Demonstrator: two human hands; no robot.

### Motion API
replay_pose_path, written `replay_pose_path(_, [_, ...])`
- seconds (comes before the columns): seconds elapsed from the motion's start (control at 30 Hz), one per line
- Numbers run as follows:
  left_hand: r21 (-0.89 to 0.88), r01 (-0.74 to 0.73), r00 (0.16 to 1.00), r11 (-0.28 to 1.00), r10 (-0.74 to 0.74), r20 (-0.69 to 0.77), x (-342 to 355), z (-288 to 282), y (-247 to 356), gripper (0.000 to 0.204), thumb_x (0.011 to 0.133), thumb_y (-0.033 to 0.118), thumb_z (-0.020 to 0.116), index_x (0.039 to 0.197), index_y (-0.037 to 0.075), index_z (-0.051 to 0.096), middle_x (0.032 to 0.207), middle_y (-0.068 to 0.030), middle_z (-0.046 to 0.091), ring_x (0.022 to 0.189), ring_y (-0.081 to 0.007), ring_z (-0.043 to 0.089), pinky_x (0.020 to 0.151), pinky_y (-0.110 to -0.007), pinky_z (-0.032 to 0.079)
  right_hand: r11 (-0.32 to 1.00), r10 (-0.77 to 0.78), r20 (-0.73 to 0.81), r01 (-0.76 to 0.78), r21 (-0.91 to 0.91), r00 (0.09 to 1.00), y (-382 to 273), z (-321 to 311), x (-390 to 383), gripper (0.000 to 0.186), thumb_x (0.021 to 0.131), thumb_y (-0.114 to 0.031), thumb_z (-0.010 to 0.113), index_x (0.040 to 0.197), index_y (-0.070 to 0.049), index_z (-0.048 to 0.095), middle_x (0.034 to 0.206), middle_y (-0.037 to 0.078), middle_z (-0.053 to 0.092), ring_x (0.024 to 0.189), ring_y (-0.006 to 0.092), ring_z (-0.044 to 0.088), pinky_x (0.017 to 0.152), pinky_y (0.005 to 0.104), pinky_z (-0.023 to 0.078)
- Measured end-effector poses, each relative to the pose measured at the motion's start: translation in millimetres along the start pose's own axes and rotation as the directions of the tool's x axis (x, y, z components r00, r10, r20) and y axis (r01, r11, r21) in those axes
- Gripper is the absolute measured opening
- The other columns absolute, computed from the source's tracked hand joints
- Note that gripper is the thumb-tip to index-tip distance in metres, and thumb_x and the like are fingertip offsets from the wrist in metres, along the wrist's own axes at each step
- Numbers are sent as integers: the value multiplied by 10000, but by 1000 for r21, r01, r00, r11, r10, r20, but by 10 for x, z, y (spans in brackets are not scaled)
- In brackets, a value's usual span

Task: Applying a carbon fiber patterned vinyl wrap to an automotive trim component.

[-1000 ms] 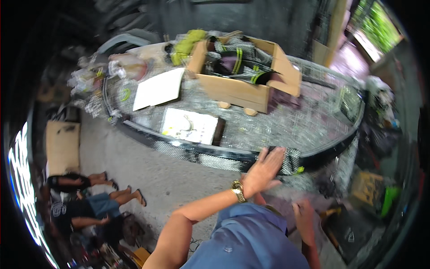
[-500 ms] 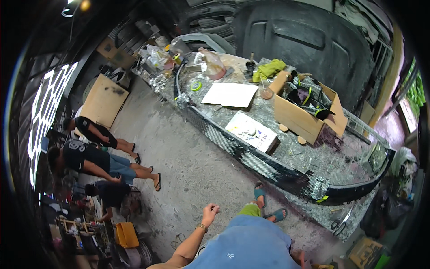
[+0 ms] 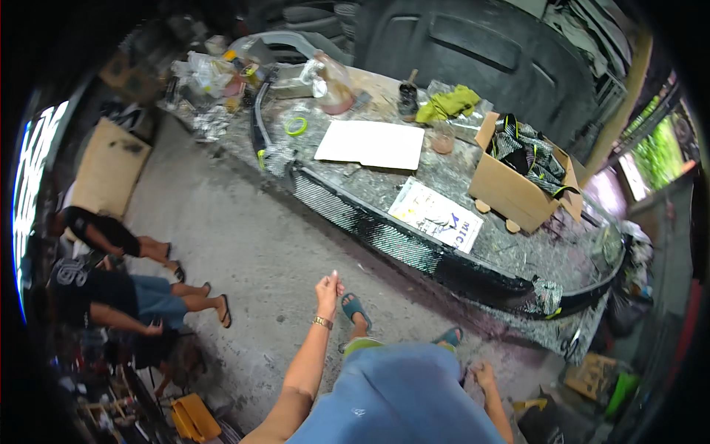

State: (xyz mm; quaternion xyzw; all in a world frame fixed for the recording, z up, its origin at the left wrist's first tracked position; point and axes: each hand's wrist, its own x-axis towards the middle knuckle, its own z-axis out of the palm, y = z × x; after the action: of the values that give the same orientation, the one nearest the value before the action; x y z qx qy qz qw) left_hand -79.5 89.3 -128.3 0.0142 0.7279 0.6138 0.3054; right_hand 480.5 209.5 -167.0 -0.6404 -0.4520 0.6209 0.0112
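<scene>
My left hand [image 3: 329,294], a metal-banded watch on its wrist, is held above the concrete floor in front of me. Its fingers are curled in and nothing shows in them. Low at my right side hangs my right hand [image 3: 484,375], fingers loosely bent and apart, with no object visible in it. Both hands are away from the workbench [image 3: 510,259]. Nearest to them is a long black curved car part with mesh [image 3: 399,240], lying along the bench's near edge. Behind it lie a marked white panel [image 3: 436,216] and a plain white sheet [image 3: 372,144].
On the bench stand a cardboard box [image 3: 510,194] of dark mesh material, a green cloth [image 3: 448,103], a green tape roll [image 3: 296,126] and a plastic jug [image 3: 334,92]. Several people [image 3: 111,292] are at the left. A yellow container [image 3: 194,418] sits lower left. Scissors [image 3: 569,344] lie at the bench's right end.
My view has turned and I have stepped along the bench. My left hand has risen and moved left in view. My right hand, mostly hidden before, now shows beside my body.
</scene>
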Motion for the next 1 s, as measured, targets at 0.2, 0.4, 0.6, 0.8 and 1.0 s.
replay_pose_path(0.2, [-77,23,991,997,-12,136,835,270,694,423,958,453,611,1053,44,661,999,-94,723,905,-153,680,767,-284,511,999,0,143,6,-44,990,-966,1350,-249,194,929,-75,615,1108,-13,576,912,88,658,715,175,643,627,311,531])
replay_pose_path(0.4, [-363,108,994,925,-106,26,1704,-157,941,363,974,388,611,1133,63,641,1112,-89,706,995,-156,659,811,-300,506,994,-17,76,26,-109,997,-1542,1948,-534,203,953,-88,600,1130,11,592,924,111,674,780,192,656,709,337,546])
replay_pose_path(0.6, [-364,59,996,930,-81,-44,2303,-527,1280,349,974,347,620,1071,14,656,1029,-123,723,893,-163,691,755,-283,537,958,-223,130,242,-154,966,-2410,2713,-252,161,933,-78,613,1045,37,621,898,130,686,767,198,664,697,322,530])
replay_pose_path(0.8, [-449,34,991,893,-89,-103,2962,-802,1433,382,980,353,612,1159,15,632,1122,-110,695,987,-181,669,833,-307,522,580,-629,385,738,-345,675,-4674,3781,-262,203,936,-143,594,1069,6,632,953,208,663,857,359,659,768,407,511])
replay_pose_path(1.0, [-531,107,976,841,-190,-104,3363,-819,1576,386,970,321,638,1169,-8,612,1102,-78,656,1014,-178,633,875,-333,512,451,-716,381,804,-387,585,-6274,4781,59,250,917,-181,631,1068,17,650,940,194,671,810,329,654,729,403,510])
